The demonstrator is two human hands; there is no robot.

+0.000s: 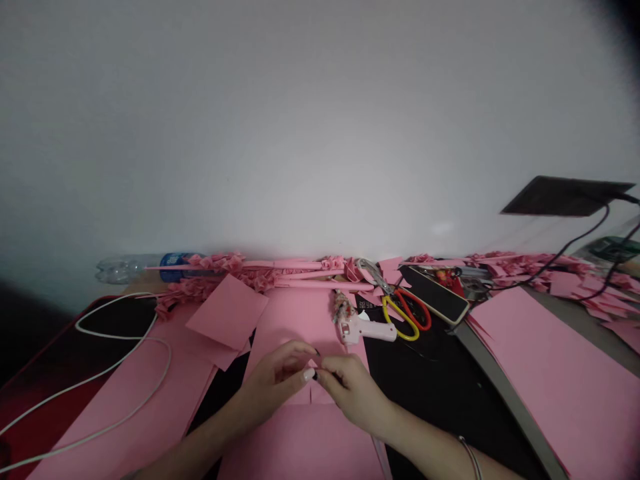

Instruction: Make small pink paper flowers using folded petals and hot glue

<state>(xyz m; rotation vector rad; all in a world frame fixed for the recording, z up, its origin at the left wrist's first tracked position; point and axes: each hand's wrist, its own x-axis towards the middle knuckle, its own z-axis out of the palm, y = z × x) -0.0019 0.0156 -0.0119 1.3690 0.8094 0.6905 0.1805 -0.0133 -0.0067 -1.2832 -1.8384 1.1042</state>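
Left hand (273, 379) and right hand (356, 392) together, perhaps pinching paper (312, 364), we're risking a forward slip — knocking the nearby glue gun (351, 330)

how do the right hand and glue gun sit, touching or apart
Apart: the head view shows a narrow strip of pink paper between the right hand's knuckles and the glue gun.

I see my left hand (286, 373) and right hand (353, 387) meeting at the fingertips, both forearms angled inward.
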